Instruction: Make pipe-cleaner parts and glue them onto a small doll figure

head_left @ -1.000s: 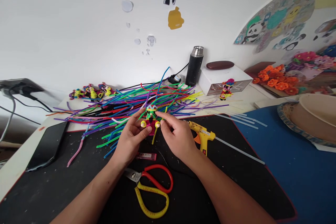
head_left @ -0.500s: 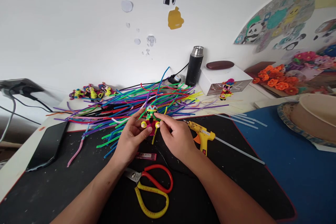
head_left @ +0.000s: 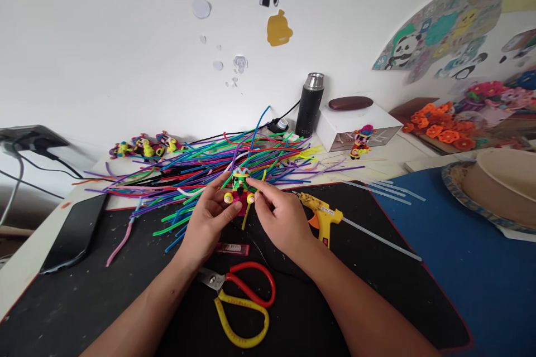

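A small pipe-cleaner figure [head_left: 240,184] with a green face, a yellow headband, a dark beard and a magenta body stands upright between my hands. My left hand [head_left: 209,217] grips it from the left, thumb across the lower body and fingers behind. On the other side, my right hand [head_left: 280,215] has its index fingertip at the figure's head, while the thumb and curled fingers close by its round yellow hand. A thin yellow-green stick [head_left: 245,216] slants down beside that hand. Below lie scissors [head_left: 245,304] with one red and one yellow handle, and a small pink box [head_left: 233,249].
Loose pipe cleaners [head_left: 201,162] spread behind my hands. To the right lies a yellow glue gun [head_left: 322,215] with a long glue stick. A phone [head_left: 75,233] rests at left; a black thermos [head_left: 310,106], white box [head_left: 355,122] and finished figure [head_left: 362,142] stand at the back.
The view has shifted very slightly. Both hands and the figure keep practically the same pose.
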`<state>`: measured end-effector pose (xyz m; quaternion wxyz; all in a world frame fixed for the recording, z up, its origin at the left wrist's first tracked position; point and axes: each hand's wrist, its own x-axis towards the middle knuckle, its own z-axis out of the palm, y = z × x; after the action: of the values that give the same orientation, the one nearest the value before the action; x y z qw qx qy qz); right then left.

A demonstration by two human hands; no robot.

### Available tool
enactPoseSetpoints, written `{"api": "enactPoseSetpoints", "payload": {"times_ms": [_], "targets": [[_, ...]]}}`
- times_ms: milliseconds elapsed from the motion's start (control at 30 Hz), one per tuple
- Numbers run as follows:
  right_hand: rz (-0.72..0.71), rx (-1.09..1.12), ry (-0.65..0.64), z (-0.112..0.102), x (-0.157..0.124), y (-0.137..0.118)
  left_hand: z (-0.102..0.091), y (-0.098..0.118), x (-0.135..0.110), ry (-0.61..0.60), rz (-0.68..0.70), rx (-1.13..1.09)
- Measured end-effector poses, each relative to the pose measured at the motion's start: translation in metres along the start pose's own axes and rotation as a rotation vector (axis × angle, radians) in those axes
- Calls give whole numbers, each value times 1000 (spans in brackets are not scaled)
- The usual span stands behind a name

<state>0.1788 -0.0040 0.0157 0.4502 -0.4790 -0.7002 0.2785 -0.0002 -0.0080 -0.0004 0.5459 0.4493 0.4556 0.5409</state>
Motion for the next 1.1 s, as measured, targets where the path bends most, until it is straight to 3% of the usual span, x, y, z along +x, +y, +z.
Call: {"api": "enactPoseSetpoints", "payload": {"times_ms": [633,900,1100], "targets": [[-11,44,31,0,0,0,3,3,0,9,-7,-28],[132,277,140,-4,4,-1,6,19,-5,21,-102,23],[322,563,141,-7,-6,-7,-1,26,-19,-105,-228,247]]}}
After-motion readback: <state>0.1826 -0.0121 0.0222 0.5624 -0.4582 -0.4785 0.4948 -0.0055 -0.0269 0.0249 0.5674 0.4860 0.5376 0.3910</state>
